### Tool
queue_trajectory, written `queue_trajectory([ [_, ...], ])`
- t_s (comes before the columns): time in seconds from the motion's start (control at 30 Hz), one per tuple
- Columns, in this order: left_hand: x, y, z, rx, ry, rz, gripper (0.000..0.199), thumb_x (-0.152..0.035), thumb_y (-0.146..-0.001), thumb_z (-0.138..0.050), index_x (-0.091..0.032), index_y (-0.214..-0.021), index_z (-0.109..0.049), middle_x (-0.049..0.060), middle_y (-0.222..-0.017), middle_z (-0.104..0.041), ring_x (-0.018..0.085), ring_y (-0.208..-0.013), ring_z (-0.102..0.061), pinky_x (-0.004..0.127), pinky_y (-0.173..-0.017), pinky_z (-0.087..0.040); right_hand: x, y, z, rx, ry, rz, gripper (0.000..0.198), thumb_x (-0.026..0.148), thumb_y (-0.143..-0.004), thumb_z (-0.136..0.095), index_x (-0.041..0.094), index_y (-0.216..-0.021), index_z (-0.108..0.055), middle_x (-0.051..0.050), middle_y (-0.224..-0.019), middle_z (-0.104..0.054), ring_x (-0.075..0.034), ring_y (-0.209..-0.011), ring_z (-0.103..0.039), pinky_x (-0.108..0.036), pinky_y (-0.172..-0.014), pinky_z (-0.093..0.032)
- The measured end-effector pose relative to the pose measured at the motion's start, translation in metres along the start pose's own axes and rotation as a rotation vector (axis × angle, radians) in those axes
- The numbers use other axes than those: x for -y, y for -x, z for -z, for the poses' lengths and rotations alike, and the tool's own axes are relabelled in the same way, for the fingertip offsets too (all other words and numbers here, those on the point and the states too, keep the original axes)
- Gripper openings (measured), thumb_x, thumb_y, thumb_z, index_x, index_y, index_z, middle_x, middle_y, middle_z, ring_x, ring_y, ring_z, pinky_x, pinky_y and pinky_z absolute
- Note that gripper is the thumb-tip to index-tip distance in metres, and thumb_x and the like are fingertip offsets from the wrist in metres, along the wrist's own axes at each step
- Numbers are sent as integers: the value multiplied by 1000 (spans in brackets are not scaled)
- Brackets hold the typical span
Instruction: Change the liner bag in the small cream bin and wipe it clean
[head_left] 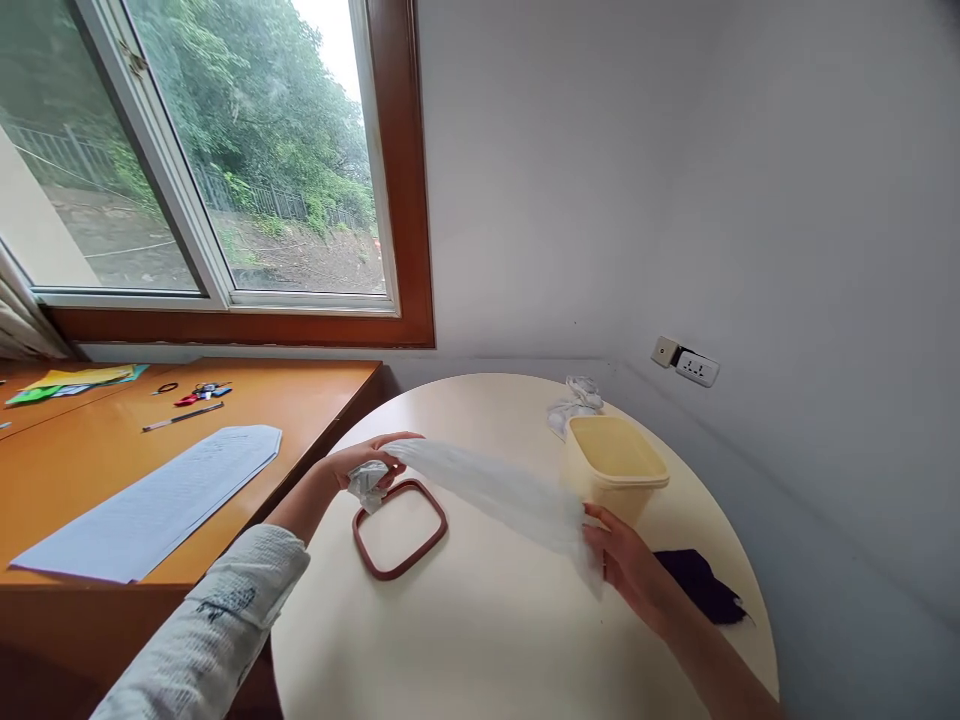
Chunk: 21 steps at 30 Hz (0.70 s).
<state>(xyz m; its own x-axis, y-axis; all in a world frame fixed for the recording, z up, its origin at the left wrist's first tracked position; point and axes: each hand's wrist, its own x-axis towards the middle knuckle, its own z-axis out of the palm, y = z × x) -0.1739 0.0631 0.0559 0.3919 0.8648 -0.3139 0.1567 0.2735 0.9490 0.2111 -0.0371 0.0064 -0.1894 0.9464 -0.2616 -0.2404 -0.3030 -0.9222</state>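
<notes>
A thin, see-through white plastic bag (495,490) is stretched between my two hands above the round table. My left hand (367,462) grips its gathered end, with a crumpled bit hanging below the fingers. At the other end, my right hand (619,555) pinches the wider, loose part. Under and beside my left hand lies a brown rounded-square ring (401,572), like a bin's rim. A cream plastic bin (615,480) stands upright just beyond my right hand, its top uncovered. Dark cloth (701,585) lies to the right, partly behind my right forearm.
Behind the bin sits a crumpled white bag (576,405). The round cream table (480,650) meets a wooden desk (315,385) on the left, which carries papers (157,500), a pen (182,417) and keys (204,392). A wall socket (697,368) is at right.
</notes>
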Motion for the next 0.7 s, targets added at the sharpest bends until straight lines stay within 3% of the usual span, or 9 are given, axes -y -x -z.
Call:
queue_trajectory([
  [0.17, 9, -2, 13, -111, 135, -113, 14, -24, -65, -61, -17, -75, -56, -3, -50, -51, 8, -36, -41, 25, -44, -38, -32, -16, -10, 37, -185, -85, 37, 36, -65, -72, 21, -94, -55, 2, -69, -58, -9, -59, -52, -23, -59, -39],
  [0.27, 10, -6, 18, -152, 158, -142, 16, -27, -66, -61, -16, -66, -49, -2, -54, -53, 5, -35, -39, 24, -43, -38, -45, -20, -15, 28, -252, -128, 35, 32, -62, -75, 20, -89, -57, 5, -59, -51, -5, -51, -44, -20, -54, -34],
  [0.47, 3, -21, 25, -273, 274, -210, 23, -33, -73, -58, -17, -67, -42, -5, -54, -46, 4, -36, -37, 21, -43, -38, -52, -18, -15, 122, -258, -88, 23, 30, -65, -72, 17, -81, -62, 4, -58, -50, -7, -55, -44, -23, -58, -35],
  [0.7, -8, -37, 34, -446, 348, -301, 21, -38, -79, -50, -18, -85, -48, -8, -50, -37, 6, -37, -36, 21, -42, -40, -65, -25, -8, 104, -243, -53, 21, 31, -65, -71, 16, -78, -62, 3, -57, -49, -7, -53, -43, -22, -56, -33],
])
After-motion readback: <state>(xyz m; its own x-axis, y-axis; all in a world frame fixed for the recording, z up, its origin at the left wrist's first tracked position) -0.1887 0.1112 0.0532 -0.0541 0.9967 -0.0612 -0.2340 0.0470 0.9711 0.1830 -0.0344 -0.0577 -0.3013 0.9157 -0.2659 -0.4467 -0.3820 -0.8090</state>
